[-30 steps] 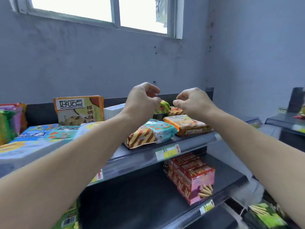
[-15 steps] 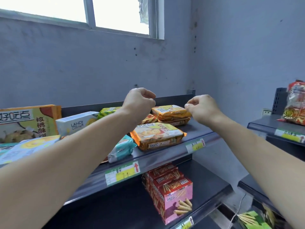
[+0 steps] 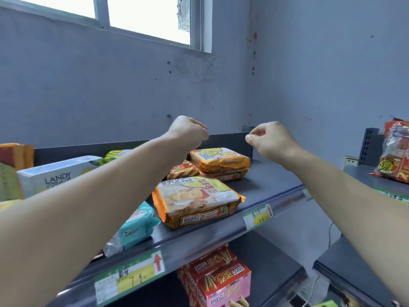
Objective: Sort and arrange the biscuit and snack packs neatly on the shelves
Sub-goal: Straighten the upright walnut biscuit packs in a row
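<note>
Hovering with fingers curled together on nothing, the left hand [image 3: 188, 134] is nearer the stacked orange biscuit packs [image 3: 220, 160], which lie lengthwise along the top shelf [image 3: 276, 185] below it, while the equally empty right hand [image 3: 273, 141] hangs further right.

An orange biscuit pack [image 3: 197, 200] lies flat near the front edge of the top shelf [image 3: 272, 189], label up and turned slightly askew. Behind it two more orange packs are stacked near the shelf's back wall, the upper pack [image 3: 219, 159] resting on the lower pack [image 3: 228, 175]. A red-and-yellow striped pack [image 3: 182, 170] lies just left of that stack. Further left a teal pack [image 3: 135, 227] lies by the front edge, partly hidden. A white LANDY box [image 3: 55, 176] sits beyond it, with a green-yellow pack [image 3: 115, 154] just behind. On the lower shelf [image 3: 274, 258], red-and-pink stick-biscuit boxes [image 3: 221, 282] stand upright — one behind another.
</note>
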`<action>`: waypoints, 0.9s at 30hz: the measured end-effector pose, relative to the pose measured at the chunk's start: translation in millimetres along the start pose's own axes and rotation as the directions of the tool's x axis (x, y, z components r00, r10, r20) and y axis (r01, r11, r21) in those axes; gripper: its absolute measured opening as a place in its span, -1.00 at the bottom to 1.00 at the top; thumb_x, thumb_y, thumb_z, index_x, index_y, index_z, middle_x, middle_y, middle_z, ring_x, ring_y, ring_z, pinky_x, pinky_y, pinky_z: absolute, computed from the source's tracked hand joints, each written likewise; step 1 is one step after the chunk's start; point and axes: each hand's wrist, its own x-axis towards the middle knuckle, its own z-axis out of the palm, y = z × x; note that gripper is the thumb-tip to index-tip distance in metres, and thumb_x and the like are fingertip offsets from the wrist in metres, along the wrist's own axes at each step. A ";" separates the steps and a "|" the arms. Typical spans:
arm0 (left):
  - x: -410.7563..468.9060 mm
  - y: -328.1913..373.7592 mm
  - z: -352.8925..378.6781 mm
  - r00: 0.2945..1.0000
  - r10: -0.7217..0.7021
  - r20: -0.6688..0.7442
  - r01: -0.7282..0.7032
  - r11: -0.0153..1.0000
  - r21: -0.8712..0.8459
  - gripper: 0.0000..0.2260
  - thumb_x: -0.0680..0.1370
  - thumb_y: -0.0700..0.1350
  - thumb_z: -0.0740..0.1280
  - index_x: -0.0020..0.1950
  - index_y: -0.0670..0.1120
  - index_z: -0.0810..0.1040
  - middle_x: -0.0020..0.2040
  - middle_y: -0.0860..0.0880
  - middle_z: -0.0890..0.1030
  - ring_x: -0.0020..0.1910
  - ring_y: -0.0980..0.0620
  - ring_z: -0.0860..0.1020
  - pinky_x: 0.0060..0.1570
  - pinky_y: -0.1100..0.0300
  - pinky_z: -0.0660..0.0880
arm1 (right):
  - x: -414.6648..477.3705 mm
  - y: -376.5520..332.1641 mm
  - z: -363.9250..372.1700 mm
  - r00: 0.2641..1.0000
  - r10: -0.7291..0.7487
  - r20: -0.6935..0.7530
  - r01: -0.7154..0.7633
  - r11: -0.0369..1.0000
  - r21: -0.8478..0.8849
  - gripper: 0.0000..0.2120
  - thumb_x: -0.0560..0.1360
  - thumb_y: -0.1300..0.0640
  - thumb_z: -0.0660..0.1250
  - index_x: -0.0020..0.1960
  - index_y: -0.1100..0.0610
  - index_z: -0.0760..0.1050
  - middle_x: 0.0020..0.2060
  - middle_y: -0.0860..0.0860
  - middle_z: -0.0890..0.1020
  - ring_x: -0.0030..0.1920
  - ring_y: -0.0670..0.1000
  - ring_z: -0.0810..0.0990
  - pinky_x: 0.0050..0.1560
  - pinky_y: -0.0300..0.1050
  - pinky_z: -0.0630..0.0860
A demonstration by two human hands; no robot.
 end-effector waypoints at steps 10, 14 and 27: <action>47.4 -31.8 37.3 0.961 -0.273 -0.036 0.275 0.959 0.071 -0.79 0.52 -0.19 0.34 0.14 -0.17 0.55 0.08 -0.15 0.59 0.05 -0.06 0.56 -0.07 0.15 0.56 | 71.2 42.0 39.9 0.989 -0.081 0.124 0.069 0.993 0.094 -0.76 0.57 0.09 0.27 0.13 0.21 0.57 0.07 0.09 0.61 0.00 0.02 0.50 -0.05 -0.14 0.43; 65.1 -36.2 60.6 0.928 -0.357 -0.102 0.366 0.927 0.080 -0.80 0.51 -0.19 0.36 0.11 -0.20 0.56 0.05 -0.16 0.60 -0.01 -0.07 0.59 -0.12 0.13 0.57 | 103.8 68.5 49.3 0.968 -0.132 0.211 0.105 0.986 0.133 -0.75 0.57 0.10 0.27 0.15 0.22 0.57 0.13 0.10 0.60 0.02 0.00 0.48 -0.02 -0.17 0.38; 95.1 -44.8 106.4 0.754 -0.571 -0.325 0.640 0.751 0.163 -0.77 0.50 -0.08 0.40 -0.10 -0.21 0.43 -0.18 -0.15 0.49 -0.32 -0.04 0.54 -0.41 0.20 0.55 | 190.2 110.8 103.8 0.842 -0.182 0.508 0.088 0.975 0.204 -0.58 0.57 0.02 0.27 0.36 0.20 0.41 0.31 0.09 0.50 0.28 0.08 0.47 0.05 -0.14 0.40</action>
